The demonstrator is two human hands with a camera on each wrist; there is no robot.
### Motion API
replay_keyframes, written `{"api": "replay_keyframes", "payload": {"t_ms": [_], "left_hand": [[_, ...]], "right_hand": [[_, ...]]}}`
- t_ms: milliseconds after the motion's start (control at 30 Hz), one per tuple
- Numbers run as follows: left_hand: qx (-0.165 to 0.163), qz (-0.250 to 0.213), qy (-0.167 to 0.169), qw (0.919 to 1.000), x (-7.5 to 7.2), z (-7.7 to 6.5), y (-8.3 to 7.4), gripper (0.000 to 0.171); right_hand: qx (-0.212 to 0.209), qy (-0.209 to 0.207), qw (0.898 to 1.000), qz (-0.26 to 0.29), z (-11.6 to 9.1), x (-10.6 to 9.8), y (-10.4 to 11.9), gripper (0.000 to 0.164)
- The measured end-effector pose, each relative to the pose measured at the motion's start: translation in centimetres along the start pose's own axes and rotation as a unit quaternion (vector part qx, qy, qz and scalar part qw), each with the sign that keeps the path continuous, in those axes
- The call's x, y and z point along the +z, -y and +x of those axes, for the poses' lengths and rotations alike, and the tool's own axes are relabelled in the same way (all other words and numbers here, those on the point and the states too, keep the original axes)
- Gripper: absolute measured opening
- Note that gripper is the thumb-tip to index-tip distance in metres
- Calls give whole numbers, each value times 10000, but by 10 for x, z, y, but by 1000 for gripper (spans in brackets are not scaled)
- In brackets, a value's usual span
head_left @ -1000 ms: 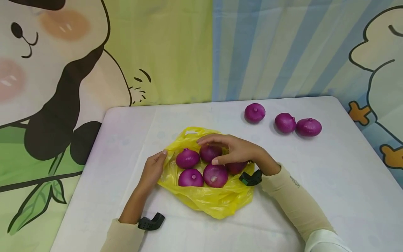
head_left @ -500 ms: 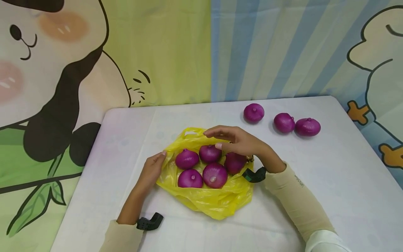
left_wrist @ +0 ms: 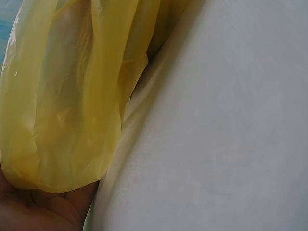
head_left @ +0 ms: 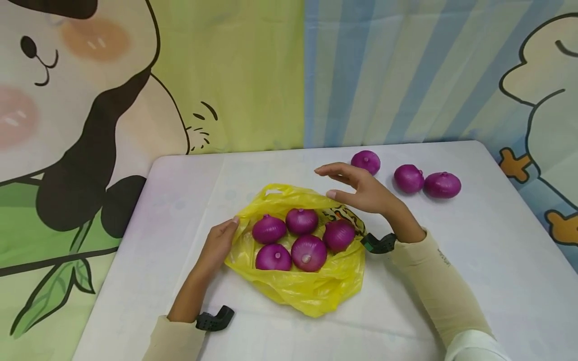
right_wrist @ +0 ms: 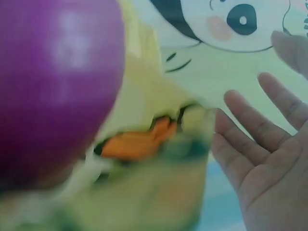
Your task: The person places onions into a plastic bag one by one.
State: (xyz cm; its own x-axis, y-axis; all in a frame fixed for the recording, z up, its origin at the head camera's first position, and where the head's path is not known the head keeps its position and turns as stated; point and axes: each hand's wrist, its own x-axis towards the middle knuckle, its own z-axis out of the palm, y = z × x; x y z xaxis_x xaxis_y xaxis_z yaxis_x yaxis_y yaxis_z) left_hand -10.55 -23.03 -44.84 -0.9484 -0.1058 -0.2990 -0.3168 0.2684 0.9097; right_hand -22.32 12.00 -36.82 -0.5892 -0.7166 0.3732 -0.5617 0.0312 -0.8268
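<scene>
A yellow plastic bag (head_left: 311, 293) lies on the table with its mouth open upward, and several purple onions, such as the front one (head_left: 309, 253), sit inside. My left hand (head_left: 219, 243) holds the bag's left rim, thumb on top; in the left wrist view the plastic (left_wrist: 62, 106) covers most of the fingers. Beyond the bag's far right rim is my right hand (head_left: 366, 190), holding nothing. Its fingers are spread and extended in the right wrist view, where an onion (right_wrist: 57, 82) looms close on the left.
Three more onions lie at the back right: one (head_left: 367, 161) partly behind my right hand, then another (head_left: 408, 178) beside a third (head_left: 442, 185). The white-covered table (head_left: 180, 200) meets a cartoon-printed curtain (head_left: 235, 75) at its far edge.
My right hand has drawn away from above the onions in the bag, moving right and toward the back, uncovering the right-hand onion. The left hand stays at the rim.
</scene>
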Motion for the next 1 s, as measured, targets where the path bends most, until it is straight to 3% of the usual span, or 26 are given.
{"api": "replay_keyframes", "payload": {"t_ms": [200, 300, 533, 800, 900, 1000], "left_hand": [[52, -34, -14, 10000, -1, 0, 0, 55], [62, -44, 13, 10000, -1, 0, 0, 55], [71, -88, 45, 9999, 1, 0, 1, 54], [53, -96, 20, 9999, 1, -1, -1, 54], [49, -81, 40, 9999, 1, 0, 0, 55], [30, -41, 27, 10000, 1, -1, 1, 55]], "right_hand": [[18, -565, 9980, 300, -4, -22, -14, 46], [229, -1041, 9936, 385, -9, -35, -27, 45], [570, -2181, 9716, 725, -21, -54, -52, 43], [1290, -2880, 9486, 248, -18, -61, -61, 60], [1435, -3144, 9379, 294, -16, -59, -62, 68], [1536, -3218, 9339, 262, -14, -55, -57, 72]]}}
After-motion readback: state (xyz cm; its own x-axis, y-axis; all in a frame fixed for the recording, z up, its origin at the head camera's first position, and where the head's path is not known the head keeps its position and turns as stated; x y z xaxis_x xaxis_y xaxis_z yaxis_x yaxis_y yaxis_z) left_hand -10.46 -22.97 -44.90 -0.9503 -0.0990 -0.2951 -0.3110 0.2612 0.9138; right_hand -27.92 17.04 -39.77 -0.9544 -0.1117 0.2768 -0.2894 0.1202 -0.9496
